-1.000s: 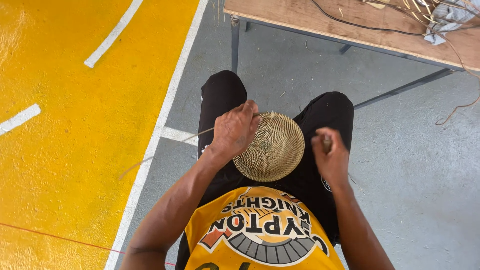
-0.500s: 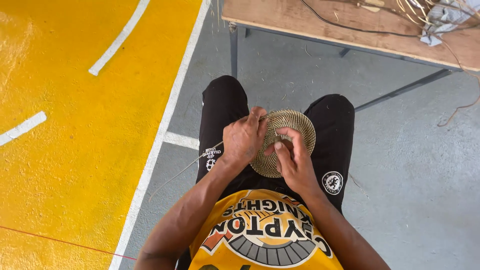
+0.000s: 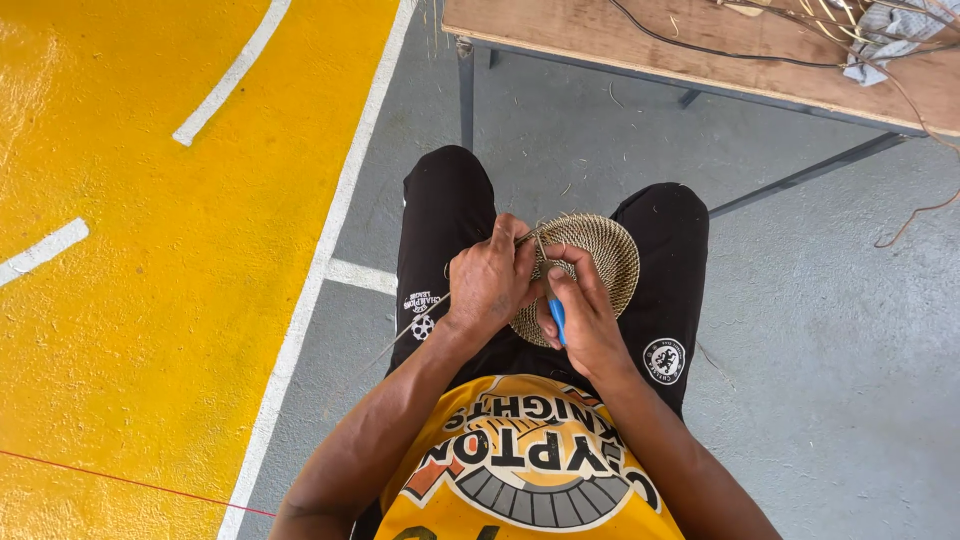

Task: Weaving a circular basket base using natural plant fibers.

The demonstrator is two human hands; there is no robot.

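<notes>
A round, flat woven disc of straw-coloured fibre point(image 3: 600, 258) rests on my lap between my knees in black trousers. My left hand point(image 3: 490, 282) grips the disc's left edge, fingers curled over it, with a thin fibre strand trailing off to the lower left. My right hand point(image 3: 580, 315) lies on the disc's near side and pinches a small tool with a blue handle point(image 3: 556, 320), its thin tip pointing up toward the weave. The two hands almost touch.
A wooden table on a dark metal frame point(image 3: 700, 60) stands just beyond my knees, with cables, loose fibres and a cloth on top. The floor is grey concrete on the right and yellow paint with white lines point(image 3: 330, 240) on the left.
My right hand came from my right thigh onto the disc and now holds the blue-handled tool against it. My left hand stayed on the disc's left edge.
</notes>
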